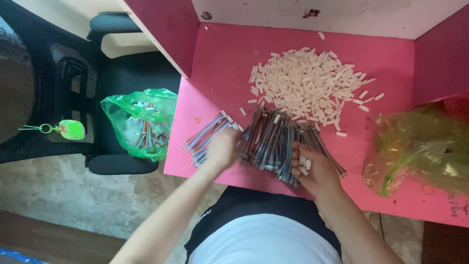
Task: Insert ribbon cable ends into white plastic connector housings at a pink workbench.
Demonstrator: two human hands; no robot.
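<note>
The person sits at a pink table [391, 54] with both bare hands down on a spread of short multicoloured wire bundles [271, 142] near the front edge. The left hand [222, 149] rests on the left part of the spread, its fingers curled down over the wires; it is blurred, so whether it truly grips any cannot be told. Just to its left a separate flat bundle of striped wires [205, 137] lies slanted on the table, touching or nearly touching that hand. The right hand [315, 168] lies on the right part of the spread, its fingers bent and closed around a few small white pieces [304, 164] and the wires under them. Farther back, just beyond the wires, sits a broad heap of small white connector pieces [312, 85], with a few strays scattered around it. On the right of the table lies a crumpled yellow-green plastic bag [422, 149]. To the left, off the table, a green plastic bag [141, 122] holding more coloured wires rests on a black office chair [53, 88], and a small green tag on a ring [68, 129] hangs against the chair
</note>
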